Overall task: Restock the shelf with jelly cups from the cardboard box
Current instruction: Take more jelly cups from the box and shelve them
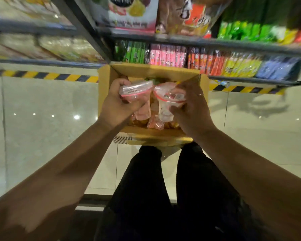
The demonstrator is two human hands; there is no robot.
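Both hands grip clear, red-rimmed jelly cups (169, 99), cardboard box (156, 71) below

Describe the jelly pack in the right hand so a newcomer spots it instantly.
Find the open cardboard box on the floor below the shelf. Two hands hover over it, each holding a clear pack; the right hand grips the jelly pack. Unlike the left hand's pack, its round red-rimmed top faces the camera, showing printed cup lids.

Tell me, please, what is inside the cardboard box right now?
More pink and orange jelly packs lie in the cardboard box; both hands hold jelly cups above them, hiding the rest.
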